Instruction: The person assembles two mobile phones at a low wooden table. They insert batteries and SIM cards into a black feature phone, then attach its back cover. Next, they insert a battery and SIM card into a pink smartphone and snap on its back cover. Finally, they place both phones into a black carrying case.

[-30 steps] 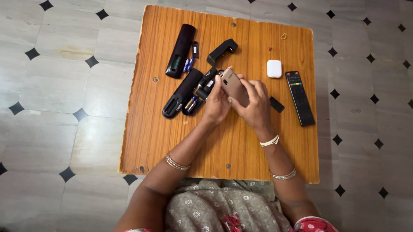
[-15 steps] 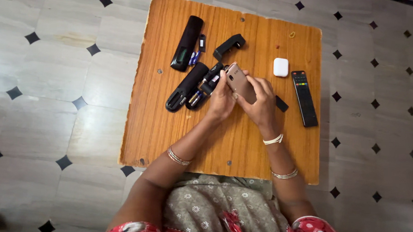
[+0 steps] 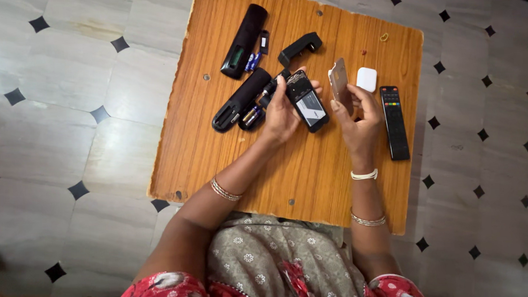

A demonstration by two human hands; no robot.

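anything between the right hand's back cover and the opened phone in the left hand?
Nothing visible. The right hand holds the tan back cover beside the opened black phone in the left hand; only bare wooden table shows between.

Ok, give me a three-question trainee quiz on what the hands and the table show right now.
1. True or false: the left hand holds the opened phone with its insides facing up.
2. What does the right hand hold?
A. the white case
B. the phone's back cover
C. the remote with coloured buttons
3. On which side of the right hand does that remote lie on the wooden table, as the person sees it?

Key: 1 true; 2 B; 3 to its right, flat on the table and untouched.
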